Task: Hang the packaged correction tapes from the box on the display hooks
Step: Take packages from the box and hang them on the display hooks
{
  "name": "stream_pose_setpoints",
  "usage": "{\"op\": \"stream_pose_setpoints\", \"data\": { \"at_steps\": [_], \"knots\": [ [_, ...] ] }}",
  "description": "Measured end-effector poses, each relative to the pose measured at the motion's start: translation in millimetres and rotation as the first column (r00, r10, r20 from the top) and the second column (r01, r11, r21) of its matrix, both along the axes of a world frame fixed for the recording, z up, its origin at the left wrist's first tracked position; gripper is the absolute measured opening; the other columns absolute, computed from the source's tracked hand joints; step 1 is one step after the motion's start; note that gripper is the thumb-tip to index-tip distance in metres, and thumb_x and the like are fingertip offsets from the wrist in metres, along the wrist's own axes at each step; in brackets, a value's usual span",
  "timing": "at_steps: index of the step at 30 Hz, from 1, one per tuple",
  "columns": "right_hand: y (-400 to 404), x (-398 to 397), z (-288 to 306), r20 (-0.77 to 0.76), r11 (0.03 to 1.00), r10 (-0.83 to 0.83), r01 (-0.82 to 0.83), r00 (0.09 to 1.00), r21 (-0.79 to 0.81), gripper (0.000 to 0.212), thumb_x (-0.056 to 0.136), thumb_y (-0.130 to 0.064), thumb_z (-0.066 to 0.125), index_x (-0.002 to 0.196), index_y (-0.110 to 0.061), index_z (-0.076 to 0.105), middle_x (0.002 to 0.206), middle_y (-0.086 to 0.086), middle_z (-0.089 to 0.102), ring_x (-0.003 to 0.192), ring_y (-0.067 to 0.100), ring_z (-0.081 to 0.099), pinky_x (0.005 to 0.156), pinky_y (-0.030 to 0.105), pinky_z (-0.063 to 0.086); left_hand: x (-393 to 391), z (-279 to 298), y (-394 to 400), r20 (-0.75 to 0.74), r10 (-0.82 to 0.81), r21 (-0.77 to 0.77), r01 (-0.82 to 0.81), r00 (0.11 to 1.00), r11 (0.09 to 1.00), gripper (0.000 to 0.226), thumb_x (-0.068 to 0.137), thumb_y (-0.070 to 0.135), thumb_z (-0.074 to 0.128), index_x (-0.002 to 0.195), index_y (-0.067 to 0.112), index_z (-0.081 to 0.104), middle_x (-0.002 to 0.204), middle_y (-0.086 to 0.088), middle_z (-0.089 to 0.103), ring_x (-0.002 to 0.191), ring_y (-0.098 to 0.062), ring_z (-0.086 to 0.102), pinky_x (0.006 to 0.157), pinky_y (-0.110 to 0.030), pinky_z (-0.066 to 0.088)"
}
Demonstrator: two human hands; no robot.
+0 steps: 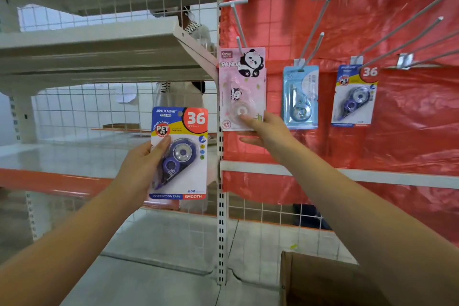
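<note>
My left hand (145, 164) grips a blue, yellow and red "36" correction tape pack (183, 171) by its left edge, upright in front of the white shelving. My right hand (267, 131) pinches the bottom of a pink panda pack (242, 82), thumb on its front, while the pack sits on the leftmost display hook (238, 25). A light blue pack (300, 97) hangs on the second hook (314, 30). Another "36" pack (354, 97) hangs further right. The brown cardboard box (323, 278) is at the bottom right.
The hooks jut out from a wire grid covered with red plastic sheet (397, 131). More long hooks (407, 40) reach out at the right. White metal shelves (94, 45) fill the left side, divided by a slotted upright post (221, 206). A person stands behind the grid (183, 97).
</note>
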State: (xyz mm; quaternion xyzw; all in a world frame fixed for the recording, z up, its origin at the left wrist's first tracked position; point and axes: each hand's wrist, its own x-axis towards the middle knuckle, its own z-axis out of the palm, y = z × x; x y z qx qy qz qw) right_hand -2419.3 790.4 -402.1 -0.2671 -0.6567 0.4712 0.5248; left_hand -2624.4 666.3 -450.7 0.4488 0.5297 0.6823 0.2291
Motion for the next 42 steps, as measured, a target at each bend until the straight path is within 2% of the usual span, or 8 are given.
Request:
{"op": "stream_pose_setpoints", "data": {
  "at_steps": [4,17,23,25,28,32,35,42],
  "knots": [
    [12,-6,-1,-0.108,0.997,-0.030,0.022,0.994,-0.077,0.017,0.087,-0.020,0.067,0.096,-0.008,0.058,0.101,0.015,0.067,0.079,0.027,0.068,0.071,0.029,0.060,-2,-9,0,0.032,-0.006,-0.036,0.007,0.999,0.999,0.022,0.089,0.047,0.053,0.095,0.028,0.062,0.092,0.003,0.070,0.083,-0.021,0.068,0.069,-0.038,0.056],
    [58,-19,22,-0.224,0.930,-0.207,0.120,0.952,-0.347,0.056,0.081,-0.014,0.074,0.126,0.006,0.048,0.113,0.020,0.061,0.059,0.022,0.064,0.049,0.027,0.057,6,-22,8,0.078,-0.103,-0.052,0.107,0.992,0.993,0.026,0.088,0.043,0.057,0.098,0.021,0.067,0.087,0.001,0.075,0.081,-0.020,0.071,0.072,-0.038,0.056],
    [60,-16,6,-0.208,0.901,-0.083,-0.016,0.975,-0.434,0.044,0.095,-0.008,0.054,0.136,0.005,0.042,0.135,0.022,0.050,0.116,0.030,0.057,0.083,0.028,0.054,17,-24,14,0.056,-0.119,-0.043,0.121,0.991,0.992,0.023,0.091,0.041,0.055,0.094,0.021,0.067,0.078,0.005,0.075,0.071,-0.014,0.070,0.063,-0.030,0.054],
    [60,-14,-1,-0.080,0.904,-0.079,0.037,0.994,-0.427,0.045,0.095,-0.014,0.055,0.135,0.003,0.043,0.136,0.019,0.051,0.121,0.029,0.055,0.092,0.032,0.051,23,-24,18,0.052,-0.119,-0.041,0.121,0.992,0.992,0.022,0.091,0.041,0.055,0.092,0.022,0.066,0.073,0.008,0.074,0.068,-0.012,0.069,0.061,-0.029,0.054],
    [57,-7,-8,0.168,0.921,-0.145,0.195,0.975,-0.337,0.042,0.090,-0.015,0.064,0.125,0.005,0.052,0.100,0.011,0.065,0.082,0.023,0.066,0.076,0.031,0.055,35,-21,23,0.065,-0.134,-0.027,0.136,0.989,0.990,0.019,0.091,0.040,0.056,0.090,0.023,0.065,0.071,0.008,0.073,0.066,-0.012,0.070,0.065,-0.033,0.056],
    [47,8,-12,0.661,0.915,-0.389,0.351,0.642,0.198,0.033,0.090,-0.024,0.062,0.109,0.003,0.060,0.103,0.016,0.065,0.089,0.028,0.063,0.081,0.034,0.053,54,-12,33,0.112,-0.166,0.008,0.166,0.980,0.986,0.021,0.090,0.038,0.059,0.094,0.020,0.067,0.085,0.000,0.075,0.081,-0.021,0.071,0.080,-0.044,0.056],
    [32,33,-18,0.728,0.829,-0.559,0.254,0.397,0.498,0.028,0.090,-0.021,0.057,0.110,-0.001,0.060,0.114,0.016,0.063,0.104,0.030,0.060,0.078,0.029,0.045,80,-7,42,0.129,-0.212,0.034,0.210,0.969,0.977,0.017,0.090,0.035,0.059,0.092,0.019,0.066,0.092,-0.003,0.074,0.082,-0.020,0.070,0.081,-0.042,0.055],
    [7,130,-21,0.750,0.752,-0.656,0.149,0.082,0.642,0.025,0.092,-0.017,0.051,0.115,-0.012,0.060,0.118,0.011,0.062,0.104,0.033,0.060,0.080,0.033,0.048,181,16,59,0.099,-0.384,0.105,0.374,0.918,0.921,0.014,0.092,0.029,0.059,0.090,0.017,0.066,0.091,-0.005,0.073,0.085,-0.023,0.069,0.080,-0.038,0.054]
  ]
}}
